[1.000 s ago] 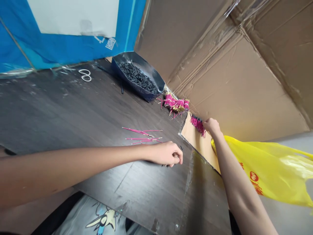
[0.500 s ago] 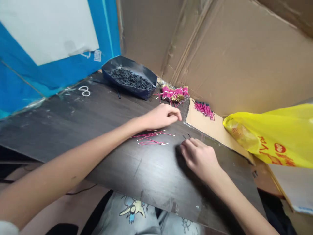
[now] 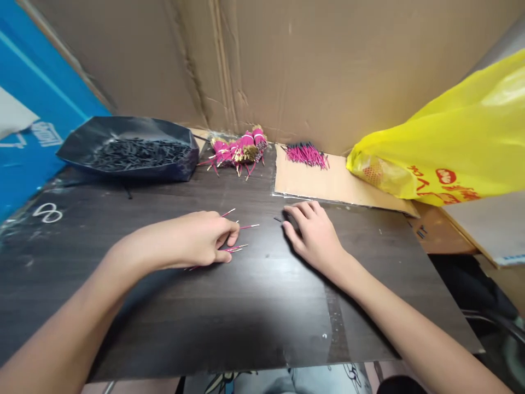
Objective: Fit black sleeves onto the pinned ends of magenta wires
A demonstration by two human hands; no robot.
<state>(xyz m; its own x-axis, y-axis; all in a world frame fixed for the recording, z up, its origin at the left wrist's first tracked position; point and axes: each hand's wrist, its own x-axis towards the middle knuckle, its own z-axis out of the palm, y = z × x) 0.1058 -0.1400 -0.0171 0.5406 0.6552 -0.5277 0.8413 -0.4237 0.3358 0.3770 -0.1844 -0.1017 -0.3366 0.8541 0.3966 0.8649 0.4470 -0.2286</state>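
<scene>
My left hand point(image 3: 209, 238) is over a few loose pink wires point(image 3: 248, 226) with bare metal ends. Its fingers are curled and the thumb stands apart from them, close to the wire ends; part of the wires is hidden beneath the hand. Low on the table, my right hand point(image 3: 314, 232) has its thumb apart from its bent fingers. A short thin black tube point(image 3: 278, 219) lies just left of those fingertips. Whether something small sits under the fingertips is hidden.
A dark tray point(image 3: 164, 174) of short black tubes stands back left. Bundled pink wires point(image 3: 246, 146) lie behind, beside a cardboard sheet point(image 3: 320, 181) bearing black-tipped pink wires point(image 3: 305, 155). A yellow bag point(image 3: 443, 148) is at right, white loops point(image 3: 48, 213) at left. Cardboard walls the back.
The view has swung right and levelled. My left hand has come back over the loose wires, and my right hand's fingers have loosened beside the black tube.
</scene>
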